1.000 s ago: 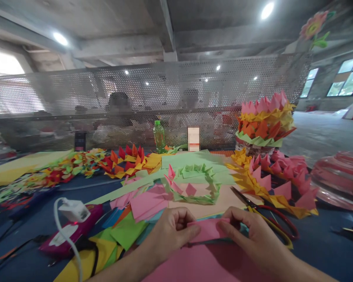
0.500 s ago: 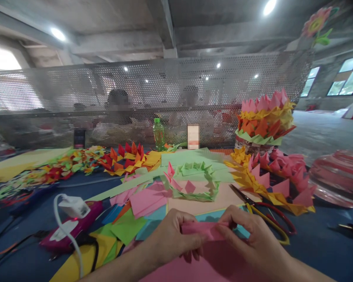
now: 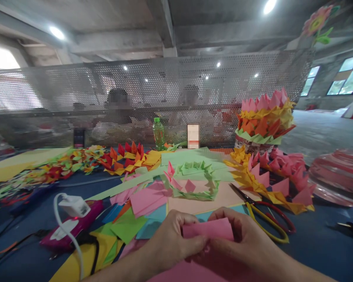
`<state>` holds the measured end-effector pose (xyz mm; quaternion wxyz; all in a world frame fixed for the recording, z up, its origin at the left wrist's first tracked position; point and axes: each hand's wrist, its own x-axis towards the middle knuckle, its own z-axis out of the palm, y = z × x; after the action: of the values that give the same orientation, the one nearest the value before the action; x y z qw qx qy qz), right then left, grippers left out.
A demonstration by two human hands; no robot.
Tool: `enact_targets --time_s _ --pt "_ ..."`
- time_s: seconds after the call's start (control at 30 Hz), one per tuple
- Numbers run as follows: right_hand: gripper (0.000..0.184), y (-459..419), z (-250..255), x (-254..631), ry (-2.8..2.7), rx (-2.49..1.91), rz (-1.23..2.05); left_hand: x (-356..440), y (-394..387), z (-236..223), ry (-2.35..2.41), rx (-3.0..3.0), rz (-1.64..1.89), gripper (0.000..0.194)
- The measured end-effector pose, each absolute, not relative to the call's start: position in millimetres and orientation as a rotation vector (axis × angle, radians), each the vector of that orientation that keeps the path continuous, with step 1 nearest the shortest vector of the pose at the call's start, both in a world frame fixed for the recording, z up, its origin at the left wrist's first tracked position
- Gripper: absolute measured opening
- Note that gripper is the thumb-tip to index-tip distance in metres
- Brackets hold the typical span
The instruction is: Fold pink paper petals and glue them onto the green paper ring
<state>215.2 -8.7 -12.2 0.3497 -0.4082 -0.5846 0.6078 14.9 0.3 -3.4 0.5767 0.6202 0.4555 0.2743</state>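
Between my two hands is a small folded piece of pink paper point(image 3: 213, 228), its long edge running sideways. My left hand point(image 3: 182, 237) pinches it near the left end, thumb along the lower side. With fingers curled behind the paper, my right hand point(image 3: 238, 239) grips it at the lower middle, close to my left thumb. Beneath both hands lies a larger pink sheet point(image 3: 188, 272). Just ahead, a ring of folded green paper point(image 3: 204, 196) with a few pink points stands on a peach sheet point(image 3: 179, 205).
Scissors point(image 3: 253, 205) with red and yellow handles lie right of my hands. A magenta power strip point(image 3: 95, 211) with a white charger point(image 3: 75, 205) sits at left. Paper chains point(image 3: 282, 188), a green bottle point(image 3: 159, 135) and a tiered paper stack point(image 3: 264, 121) stand farther back, before a mesh panel point(image 3: 164, 90).
My right hand has moved left along the pink paper, toward my left hand. The paper's right end now shows free above my right thumb.
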Motion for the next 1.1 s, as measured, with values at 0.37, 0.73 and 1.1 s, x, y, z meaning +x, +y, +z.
enact_targets --time_s 0.37,0.73,1.1 --pt "0.028 -10 -24 219 -1.632 -1.125 1.518 15 -2 -1 1.075 1.491 0.617 0.019" --pt "0.031 -6 -12 224 -1.800 -1.133 1.383 10 1 -1 1.090 1.488 0.594 0.028" --pt "0.043 18 -13 247 -1.741 -1.140 1.216 -7 15 0 1.108 1.456 0.684 0.032"
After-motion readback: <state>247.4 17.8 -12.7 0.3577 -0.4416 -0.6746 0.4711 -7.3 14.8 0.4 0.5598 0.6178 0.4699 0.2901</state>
